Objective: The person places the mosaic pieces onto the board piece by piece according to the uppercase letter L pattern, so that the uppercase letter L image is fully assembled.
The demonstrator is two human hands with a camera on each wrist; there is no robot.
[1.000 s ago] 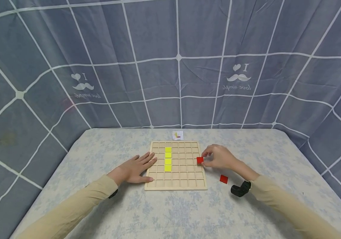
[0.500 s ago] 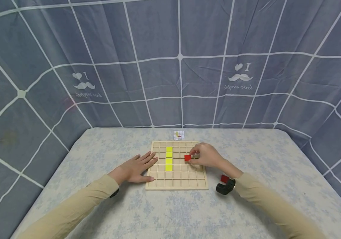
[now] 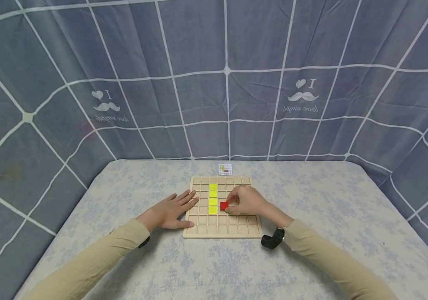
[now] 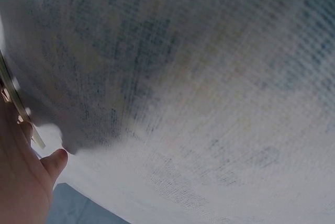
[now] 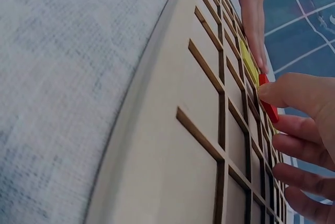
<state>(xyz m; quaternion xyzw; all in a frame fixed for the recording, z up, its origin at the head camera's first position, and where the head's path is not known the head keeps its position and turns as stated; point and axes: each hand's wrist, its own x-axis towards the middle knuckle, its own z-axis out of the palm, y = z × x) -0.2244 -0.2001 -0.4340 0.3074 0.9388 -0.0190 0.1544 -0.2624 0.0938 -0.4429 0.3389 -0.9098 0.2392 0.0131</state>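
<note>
A wooden grid board (image 3: 222, 230) lies on the table, with a column of several yellow tiles (image 3: 213, 202) set in its cells. My right hand (image 3: 249, 201) pinches a red square tile (image 3: 224, 206) between thumb and fingers, just right of the lowest yellow tile. The right wrist view shows this red tile (image 5: 269, 103) tilted over the grid; whether it touches the board I cannot tell. My left hand (image 3: 168, 211) lies flat with fingers spread, its fingertips on the board's left edge. In the left wrist view only part of that hand (image 4: 23, 177) shows.
Behind the board lies a small card (image 3: 225, 169) printed with a grid and coloured cells. A patterned cloth covers the table (image 3: 142, 266). Grey-blue curtains (image 3: 206, 100) with white lines hang around the back and sides.
My right hand has carried the red tile leftward across the board to beside the yellow column. A second red tile on the table is now hidden behind the right arm. The left hand stays put.
</note>
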